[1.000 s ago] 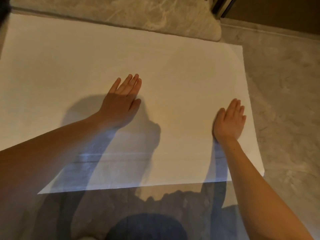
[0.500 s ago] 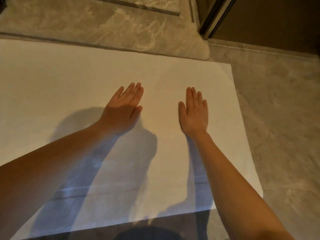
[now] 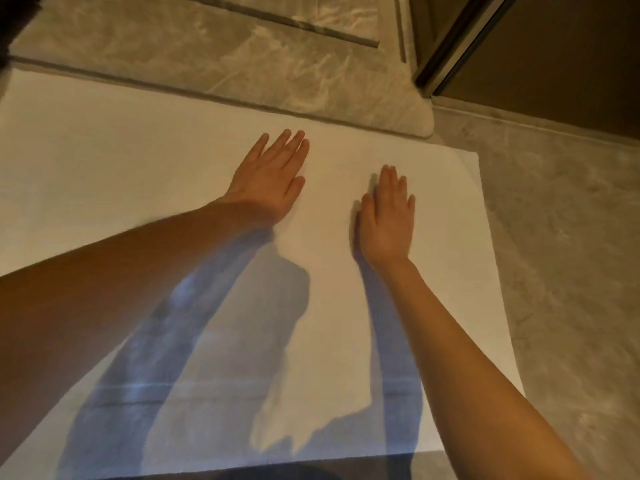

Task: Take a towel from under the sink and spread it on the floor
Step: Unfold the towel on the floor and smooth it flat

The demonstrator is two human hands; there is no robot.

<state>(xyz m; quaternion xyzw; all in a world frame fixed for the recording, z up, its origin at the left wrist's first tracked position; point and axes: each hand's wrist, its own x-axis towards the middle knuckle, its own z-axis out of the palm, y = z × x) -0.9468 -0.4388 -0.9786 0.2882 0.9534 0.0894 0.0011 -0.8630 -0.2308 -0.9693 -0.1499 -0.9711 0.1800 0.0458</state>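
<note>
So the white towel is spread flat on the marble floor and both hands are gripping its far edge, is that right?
Not quite. The head view shows the white towel spread flat on the marble floor, but the left hand and right hand lie open, palms down, on its middle, not gripping its far edge.

A home bathroom: marbled grey floor tiles, a raised stone threshold with a drain slot, and a metal-framed door.
</note>
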